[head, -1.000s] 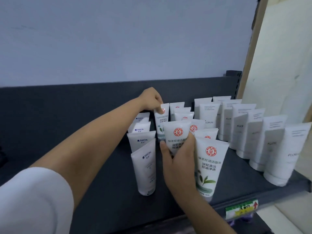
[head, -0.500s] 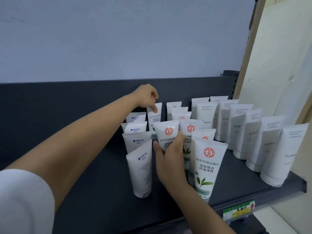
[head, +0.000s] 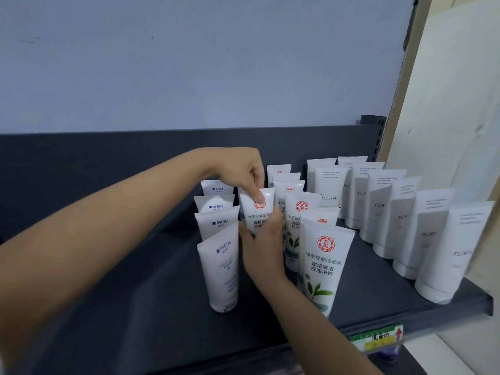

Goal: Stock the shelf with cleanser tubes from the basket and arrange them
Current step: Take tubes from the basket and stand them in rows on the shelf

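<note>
Smooth, sl. glossy white plastic cleanser tubes (head: 323,261); matt dark grey metal shelf (head: 162,307); matt pale blue wall (head: 162,63), upper L.

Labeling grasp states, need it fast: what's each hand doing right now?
Left hand: pinching the top of the red-logo tube.
Right hand: gripping the same tube's body.

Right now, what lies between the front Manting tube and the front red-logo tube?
In the head view, the right hand lies there, gripping a second red-logo tube whose top the left hand pinches.
</note>
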A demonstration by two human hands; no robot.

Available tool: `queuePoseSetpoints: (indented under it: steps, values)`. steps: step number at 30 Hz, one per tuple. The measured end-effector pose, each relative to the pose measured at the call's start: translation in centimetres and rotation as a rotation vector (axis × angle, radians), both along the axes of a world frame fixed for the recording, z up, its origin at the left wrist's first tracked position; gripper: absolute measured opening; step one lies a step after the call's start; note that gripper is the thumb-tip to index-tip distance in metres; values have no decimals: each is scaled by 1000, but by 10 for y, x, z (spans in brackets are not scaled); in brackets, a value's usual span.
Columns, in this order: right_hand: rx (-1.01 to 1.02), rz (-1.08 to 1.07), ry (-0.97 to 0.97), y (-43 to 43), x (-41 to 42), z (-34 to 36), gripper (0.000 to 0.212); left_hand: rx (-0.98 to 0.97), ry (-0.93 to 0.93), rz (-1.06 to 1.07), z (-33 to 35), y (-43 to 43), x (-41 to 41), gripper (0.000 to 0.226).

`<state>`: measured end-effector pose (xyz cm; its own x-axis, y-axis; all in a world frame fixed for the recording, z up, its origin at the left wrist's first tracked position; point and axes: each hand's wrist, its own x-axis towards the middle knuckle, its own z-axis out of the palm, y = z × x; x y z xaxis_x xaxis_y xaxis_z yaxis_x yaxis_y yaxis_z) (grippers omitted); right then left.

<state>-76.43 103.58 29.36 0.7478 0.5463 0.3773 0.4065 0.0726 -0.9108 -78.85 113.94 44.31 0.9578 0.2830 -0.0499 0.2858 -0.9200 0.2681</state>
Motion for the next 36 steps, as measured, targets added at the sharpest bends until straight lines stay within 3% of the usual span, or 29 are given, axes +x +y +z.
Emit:
queuePoseSetpoints:
  steps: [3, 8, 22, 27, 32, 36]
  values:
    - [-61, 15, -6, -2, -1, -2, 69, 74, -40, 38, 2, 4, 4, 28]
    - [-143, 63, -41, -17, -7, -9, 63, 196, -114, 104, -1, 20, 13, 22]
    - [-205, 241, -54, -52, -18, -8, 49, 133, -235, 211, -22, 40, 20, 22]
    - [-252, 299, -121, -62, -25, -8, 55, 148, -282, 260, -27, 35, 18, 28]
    - [-257, 328, -236, -79, -30, -4, 61, 190, -324, 346, -26, 18, 0, 52]
    - [-233, 343, -275, -90, -31, -2, 75, 234, -442, 411, -32, -3, -32, 49]
